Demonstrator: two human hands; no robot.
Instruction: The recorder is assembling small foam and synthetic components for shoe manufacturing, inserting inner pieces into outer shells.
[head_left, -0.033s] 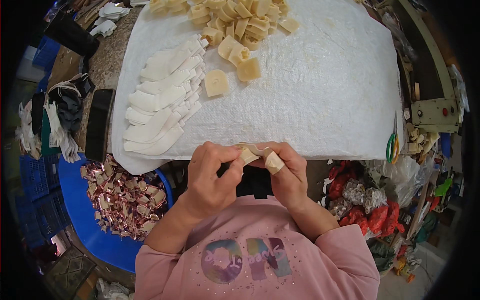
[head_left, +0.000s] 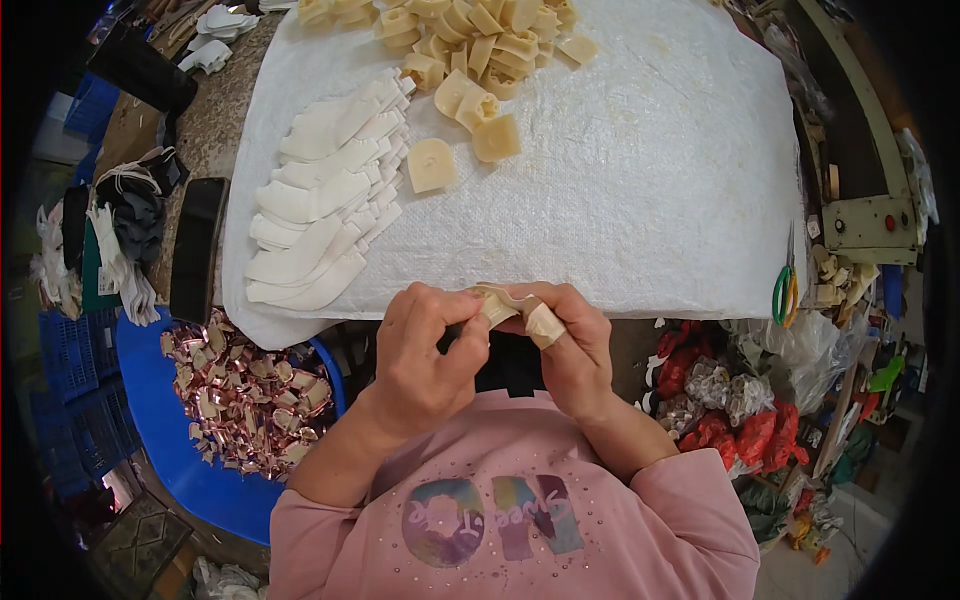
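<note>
Just off the near edge of the white-covered table [head_left: 640, 220], my left hand [head_left: 425, 340] and my right hand [head_left: 572, 345] are closed on one small pale curved piece [head_left: 498, 306]. My left thumb and fingers pinch one end, and my right hand grips the other. The fingers hide part of its shape. Beige wrapping [head_left: 544, 326] covers my right thumb. Beyond my left hand, white curved strips [head_left: 320, 190] lie in overlapping rows. A loose cream rounded block [head_left: 432, 166] is beside them, in front of a heap of similar cream blocks [head_left: 490, 45].
At lower left stands a blue tub [head_left: 160, 410] with shiny pink-copper pieces [head_left: 250, 400]. A dark phone [head_left: 198, 250] lies by the table's left edge. Scissors [head_left: 785, 285] with green and orange handles are at the right edge. Red and clear plastic bags [head_left: 740, 420] crowd the lower right.
</note>
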